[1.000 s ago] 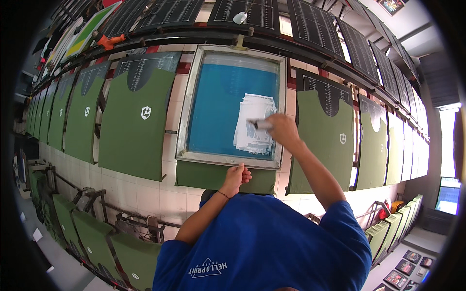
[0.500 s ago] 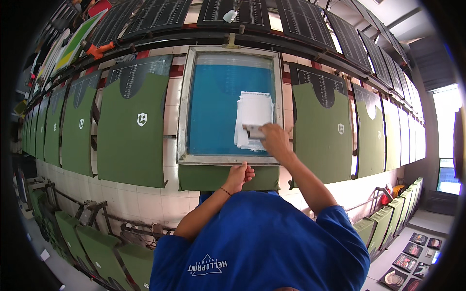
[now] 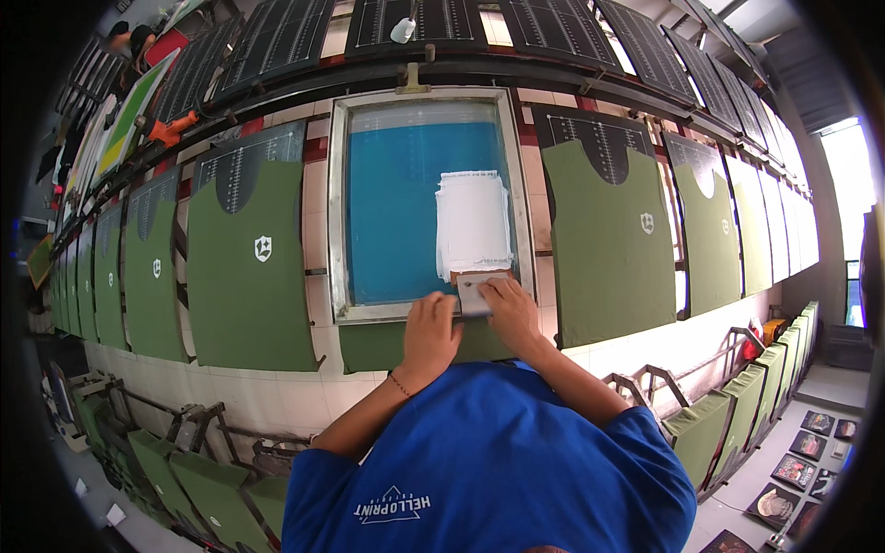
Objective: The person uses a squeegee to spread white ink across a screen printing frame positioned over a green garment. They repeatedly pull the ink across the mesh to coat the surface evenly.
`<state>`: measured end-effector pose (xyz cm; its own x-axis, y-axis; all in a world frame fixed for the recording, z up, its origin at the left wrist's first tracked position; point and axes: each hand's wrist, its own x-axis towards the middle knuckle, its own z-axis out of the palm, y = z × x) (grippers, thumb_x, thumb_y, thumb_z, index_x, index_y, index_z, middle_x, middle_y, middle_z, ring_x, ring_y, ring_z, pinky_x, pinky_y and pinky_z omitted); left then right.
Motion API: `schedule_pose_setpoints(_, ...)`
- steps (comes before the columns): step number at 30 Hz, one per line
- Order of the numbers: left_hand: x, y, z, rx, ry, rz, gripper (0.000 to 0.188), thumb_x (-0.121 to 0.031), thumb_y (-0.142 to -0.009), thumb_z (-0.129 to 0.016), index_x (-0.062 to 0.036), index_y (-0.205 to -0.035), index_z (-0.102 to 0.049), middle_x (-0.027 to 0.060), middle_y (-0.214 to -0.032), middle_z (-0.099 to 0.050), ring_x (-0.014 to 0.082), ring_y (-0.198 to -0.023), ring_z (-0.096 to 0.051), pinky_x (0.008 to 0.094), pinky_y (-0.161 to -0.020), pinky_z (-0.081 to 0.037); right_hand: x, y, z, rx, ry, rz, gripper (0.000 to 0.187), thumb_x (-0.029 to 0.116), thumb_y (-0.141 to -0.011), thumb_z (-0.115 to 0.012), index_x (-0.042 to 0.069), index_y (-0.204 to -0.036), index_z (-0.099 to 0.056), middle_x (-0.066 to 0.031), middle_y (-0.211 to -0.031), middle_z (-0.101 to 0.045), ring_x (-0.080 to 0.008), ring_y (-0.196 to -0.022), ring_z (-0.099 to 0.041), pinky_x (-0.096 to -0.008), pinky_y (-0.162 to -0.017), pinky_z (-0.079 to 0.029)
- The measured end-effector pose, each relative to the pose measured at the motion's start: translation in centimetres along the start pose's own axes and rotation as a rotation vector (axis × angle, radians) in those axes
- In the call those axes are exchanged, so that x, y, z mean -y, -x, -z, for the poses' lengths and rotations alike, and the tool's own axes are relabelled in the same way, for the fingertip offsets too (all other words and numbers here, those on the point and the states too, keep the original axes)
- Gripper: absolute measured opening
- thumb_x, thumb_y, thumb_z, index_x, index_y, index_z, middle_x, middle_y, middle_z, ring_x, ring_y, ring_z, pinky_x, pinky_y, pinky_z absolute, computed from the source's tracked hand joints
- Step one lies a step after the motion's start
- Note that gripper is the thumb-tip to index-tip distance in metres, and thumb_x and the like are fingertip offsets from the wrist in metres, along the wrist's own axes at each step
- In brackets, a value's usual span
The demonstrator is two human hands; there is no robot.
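My right hand (image 3: 513, 316) is closed on a grey squeegee (image 3: 474, 298) at the near edge of a screen-printing frame (image 3: 339, 221). The squeegee's brownish blade edge lies at the lower end of a white ink patch (image 3: 473, 221) on the blue mesh (image 3: 392, 212). My left hand (image 3: 430, 334) is beside the squeegee's left side, over the frame's near bar, thumb and fingers apart; its fingertips are slightly blurred. Under the frame, a green shirt piece (image 3: 369, 348) shows at the near side, the remainder hidden by the screen.
Green shirt pieces with white shield prints lie on boards to the left (image 3: 247, 304) and right (image 3: 608, 249). A dark rail (image 3: 277, 103) runs behind the frame, with an orange tool (image 3: 168, 129) on it. More dark boards (image 3: 553, 32) stand beyond; green-covered boards (image 3: 189, 475) line the lower left.
My right hand has drawn the squeegee toward me, from the middle of the white ink to the frame's near edge. My left hand has left the near bar's underside and come up beside the squeegee.
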<state>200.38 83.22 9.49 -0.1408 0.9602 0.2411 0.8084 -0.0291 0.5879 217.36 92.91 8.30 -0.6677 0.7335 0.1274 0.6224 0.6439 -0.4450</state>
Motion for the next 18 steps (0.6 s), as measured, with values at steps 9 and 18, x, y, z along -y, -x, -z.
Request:
schedule_pose_setpoints(9,5.3,-11.2,-5.5,0.008,0.067,-0.283,0.031,0.001,-0.083,-0.056,-0.0014,-0.114,-0.06,0.0133,-0.112,-0.06,0.0354,-0.103,-0.054,0.0439,-0.091,-0.043,-4.1,-9.5,-1.1,-0.068,0.079,-0.034,0.032,-0.006,-0.067,-0.063,0.005,-0.097,-0.068,-0.0119,-0.098,-0.067,-0.0314,-0.099,-0.063,-0.0412,-0.083,-0.053)
schedule_pose_setpoints(18,4.9,-17.4,-2.3,-0.011,0.143,-0.285,0.035,0.007,-0.076,-0.062,0.0003,-0.11,-0.061,0.0154,-0.107,-0.064,0.0359,-0.098,-0.057,0.0438,-0.088,-0.044,-6.1,-16.0,1.3,-0.05,0.107,0.048,0.018,-0.003,-0.076,-0.059,0.005,-0.089,-0.069,-0.0141,-0.099,-0.068,-0.0337,-0.097,-0.064,-0.043,-0.083,-0.054)
